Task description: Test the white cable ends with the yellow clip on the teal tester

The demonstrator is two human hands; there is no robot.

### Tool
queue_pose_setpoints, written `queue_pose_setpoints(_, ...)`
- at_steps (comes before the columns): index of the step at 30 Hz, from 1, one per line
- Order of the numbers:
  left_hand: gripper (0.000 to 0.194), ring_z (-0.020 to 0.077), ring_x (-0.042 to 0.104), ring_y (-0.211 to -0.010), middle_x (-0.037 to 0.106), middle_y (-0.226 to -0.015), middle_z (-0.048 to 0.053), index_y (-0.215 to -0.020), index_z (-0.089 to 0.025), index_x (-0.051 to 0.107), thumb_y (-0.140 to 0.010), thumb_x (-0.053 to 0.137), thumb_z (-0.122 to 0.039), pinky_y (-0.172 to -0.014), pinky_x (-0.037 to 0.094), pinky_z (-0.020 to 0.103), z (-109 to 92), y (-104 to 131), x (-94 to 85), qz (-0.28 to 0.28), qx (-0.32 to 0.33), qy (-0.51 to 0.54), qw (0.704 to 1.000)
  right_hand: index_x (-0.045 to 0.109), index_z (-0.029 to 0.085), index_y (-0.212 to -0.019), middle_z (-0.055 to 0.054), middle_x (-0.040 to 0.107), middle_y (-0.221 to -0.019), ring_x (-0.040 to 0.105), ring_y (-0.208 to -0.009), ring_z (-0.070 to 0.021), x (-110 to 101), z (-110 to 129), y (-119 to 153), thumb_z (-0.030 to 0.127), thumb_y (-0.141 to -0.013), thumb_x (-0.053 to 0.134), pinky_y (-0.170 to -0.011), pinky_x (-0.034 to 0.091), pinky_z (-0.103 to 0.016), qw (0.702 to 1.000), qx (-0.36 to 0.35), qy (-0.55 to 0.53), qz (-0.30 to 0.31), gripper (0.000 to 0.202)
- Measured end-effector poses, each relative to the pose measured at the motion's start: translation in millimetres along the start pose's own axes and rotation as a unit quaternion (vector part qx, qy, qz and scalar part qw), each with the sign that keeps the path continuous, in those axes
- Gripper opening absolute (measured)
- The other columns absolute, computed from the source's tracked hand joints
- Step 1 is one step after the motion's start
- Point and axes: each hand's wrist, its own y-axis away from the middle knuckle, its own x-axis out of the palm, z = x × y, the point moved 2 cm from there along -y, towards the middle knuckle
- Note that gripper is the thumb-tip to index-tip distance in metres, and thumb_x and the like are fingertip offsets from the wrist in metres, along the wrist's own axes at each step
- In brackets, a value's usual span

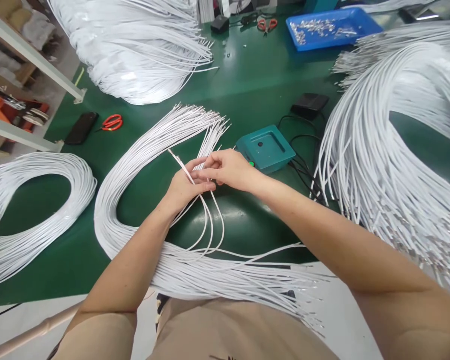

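Note:
In the middle of the view my left hand [187, 187] is closed round a few white cables [179, 162], whose ends poke up past the fingers. Below it the same cables loop down toward a large curved bundle of white cables [123, 175] on the table. My right hand [228, 167] meets the left one, its thumb and fingers pinched together at a cable. The exact tip between those fingers is hidden. Just right of my right hand sits a teal device [266, 147] with a green button.
Cable bundles lie at the left [71, 175], back [135, 50] and right [360, 130]. Red-handled scissors [112, 122] and a black phone [81, 128] are left; more red-handled cutters [267, 25] and a blue tray [330, 45] of small metal parts stand behind. Black leads run beside the device.

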Motion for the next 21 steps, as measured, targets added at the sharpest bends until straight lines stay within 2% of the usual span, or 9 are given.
queue_pose_setpoints(3, 0.076, 0.0160, 0.069, -0.073, 0.069, -0.080, 0.000, -0.128, -0.018, 0.054, -0.059, 0.084, -0.027, -0.070, 0.051, 0.027, -2, 2, -0.8, -0.004, 0.009, 0.006, 1.000, 0.063, 0.015, -0.068, 0.002, 0.061, -0.059, 0.053, -0.052, -0.0086, 9, -3, -4, 0.025, -0.071, 0.068, -0.056, 0.043, -0.024, 0.993, 0.011, -0.116, -0.022, 0.012)
queue_pose_setpoints(6, 0.067, 0.0145, 0.068, -0.071, 0.067, -0.077, -0.001, -0.125, -0.017, 0.055, -0.065, 0.080, -0.030, -0.064, 0.048, 0.024, -3, 3, -1.4, -0.016, 0.025, 0.010, 1.000, 0.063, 0.015, -0.070, 0.003, 0.058, -0.056, 0.052, -0.051, -0.0084, 14, -12, -1, 0.024, -0.071, 0.065, -0.056, 0.044, -0.023, 0.966, 0.028, -0.255, -0.031, 0.009)
queue_pose_setpoints(8, 0.064, 0.0132, 0.067, -0.069, 0.065, -0.075, -0.003, -0.125, -0.017, 0.055, -0.066, 0.079, -0.029, -0.063, 0.048, 0.023, -3, 3, -1.0, -0.020, 0.035, 0.012, 0.999, 0.062, 0.015, -0.068, 0.004, 0.055, -0.053, 0.049, -0.050, -0.0072, 17, -19, 3, 0.025, -0.068, 0.069, -0.056, 0.043, -0.022, 0.934, 0.056, -0.352, -0.012, 0.012)
queue_pose_setpoints(10, 0.065, 0.0122, 0.066, -0.067, 0.065, -0.074, -0.003, -0.126, -0.016, 0.054, -0.068, 0.078, -0.028, -0.062, 0.047, 0.022, -3, 3, 0.0, -0.017, 0.040, 0.003, 0.999, 0.056, 0.015, -0.063, 0.007, 0.050, -0.051, 0.041, -0.046, -0.0048, 20, -24, 6, 0.026, -0.066, 0.072, -0.054, 0.040, -0.021, 0.887, 0.096, -0.451, 0.036, 0.019)
queue_pose_setpoints(12, 0.069, 0.0125, 0.066, -0.066, 0.066, -0.074, -0.003, -0.130, -0.016, 0.051, -0.068, 0.078, -0.028, -0.060, 0.047, 0.022, -4, 4, 1.4, -0.013, 0.043, -0.016, 0.999, 0.052, 0.015, -0.061, 0.009, 0.043, -0.050, 0.034, -0.044, -0.0031, 21, -26, 8, 0.024, -0.067, 0.071, -0.051, 0.037, -0.020, 0.851, 0.134, -0.502, 0.079, 0.022)
queue_pose_setpoints(14, 0.075, 0.0140, 0.068, -0.066, 0.067, -0.073, -0.003, -0.135, -0.016, 0.047, -0.067, 0.078, -0.029, -0.059, 0.047, 0.022, -4, 4, 2.7, -0.014, 0.045, -0.023, 0.999, 0.055, 0.015, -0.065, 0.009, 0.041, -0.049, 0.032, -0.042, -0.0033, 18, -23, 9, 0.024, -0.071, 0.067, -0.047, 0.033, -0.019, 0.855, 0.151, -0.489, 0.088, 0.017)
queue_pose_setpoints(17, 0.081, 0.0167, 0.070, -0.069, 0.069, -0.074, -0.002, -0.139, -0.016, 0.043, -0.067, 0.078, -0.029, -0.061, 0.050, 0.024, -3, 5, 3.9, -0.013, 0.050, -0.008, 0.999, 0.060, 0.014, -0.074, 0.007, 0.042, -0.047, 0.036, -0.041, -0.0059, 13, -14, 7, 0.037, -0.079, 0.062, -0.044, 0.031, -0.020, 0.895, 0.151, -0.413, 0.078, 0.023)
queue_pose_setpoints(19, 0.082, 0.0170, 0.070, -0.069, 0.069, -0.076, -0.002, -0.139, -0.016, 0.042, -0.067, 0.078, -0.028, -0.064, 0.051, 0.025, -3, 6, 4.3, -0.002, 0.061, 0.001, 0.998, 0.057, 0.015, -0.066, 0.006, 0.041, -0.045, 0.042, -0.042, -0.0077, 12, -10, 5, 0.042, -0.081, 0.062, -0.044, 0.032, -0.021, 0.920, 0.151, -0.355, 0.072, 0.032)
queue_pose_setpoints(21, 0.079, 0.0162, 0.070, -0.069, 0.069, -0.076, -0.002, -0.140, -0.017, 0.043, -0.069, 0.077, -0.027, -0.064, 0.051, 0.024, -3, 7, 4.5, 0.012, 0.071, 0.000, 0.997, 0.050, 0.016, -0.056, 0.005, 0.038, -0.043, 0.046, -0.045, -0.0090, 13, -8, 4, 0.040, -0.081, 0.063, -0.045, 0.033, -0.021, 0.932, 0.156, -0.321, 0.070, 0.037)
